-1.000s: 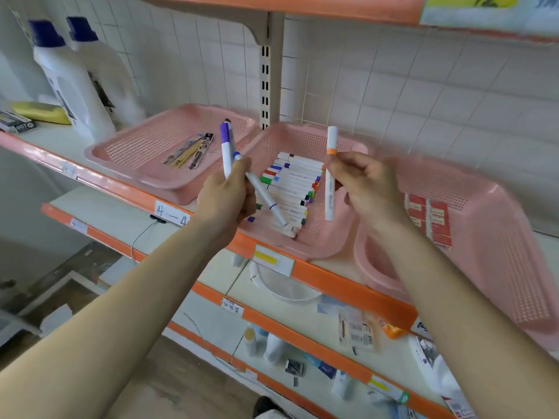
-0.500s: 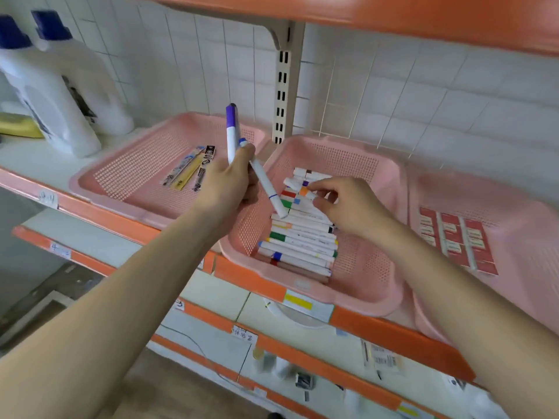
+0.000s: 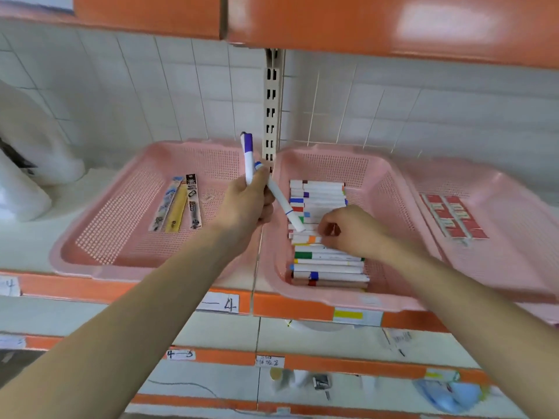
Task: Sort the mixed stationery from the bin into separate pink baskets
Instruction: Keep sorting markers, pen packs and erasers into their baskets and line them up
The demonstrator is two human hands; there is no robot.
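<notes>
L hand (image 3: 245, 204), raised over the gap between two pink baskets, grips two pens in a fist. A purple-capped marker (image 3: 248, 158) stands upright & a blue-capped marker (image 3: 282, 207) slants down to the R, its white end over the ctr basket (image 3: 332, 154). R hand (image 3: 355, 231) sits low inside that basket, fingers curled onto an orange-banded marker (image 3: 308, 239) lying mid-way in the row of markers (image 3: 329, 267). The row has white barrels w/ mixed colour bands, laid crosswise from front to back of the basket floor. L basket (image 3: 99, 225) holds three packaged refills (image 3: 178, 207) side by side; R basket (image 3: 499, 189) holds red packs (image 3: 453, 217). All three baskets sit on an orange-edged shelf (image 3: 75, 285) w/ a handwritten "4" label (image 3: 223, 304). White bottles (image 3: 21, 182), blurred, stand at far L.
</notes>
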